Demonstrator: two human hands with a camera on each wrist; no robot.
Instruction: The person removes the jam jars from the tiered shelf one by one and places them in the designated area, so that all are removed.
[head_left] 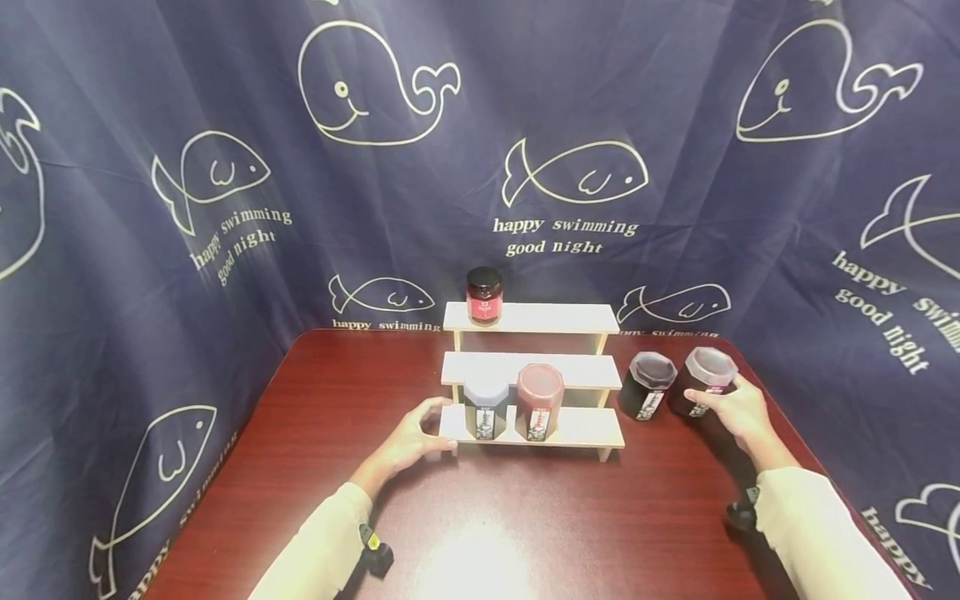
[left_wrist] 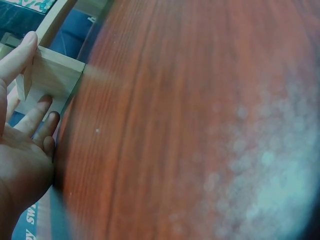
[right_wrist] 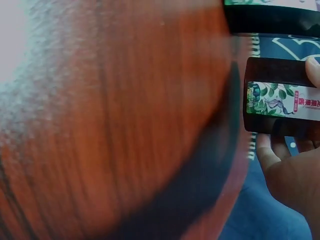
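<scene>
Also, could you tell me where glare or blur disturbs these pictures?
Head view: white glare on the table; left wrist view: hazy glare at lower right; right wrist view: glare at upper left, table grain soft, the jar somewhat sharper.

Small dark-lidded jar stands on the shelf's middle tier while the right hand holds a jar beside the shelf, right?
Wrong tier: in the head view, the small dark-lidded jar stands on the top tier. The right hand does hold a jar beside the shelf.
</scene>
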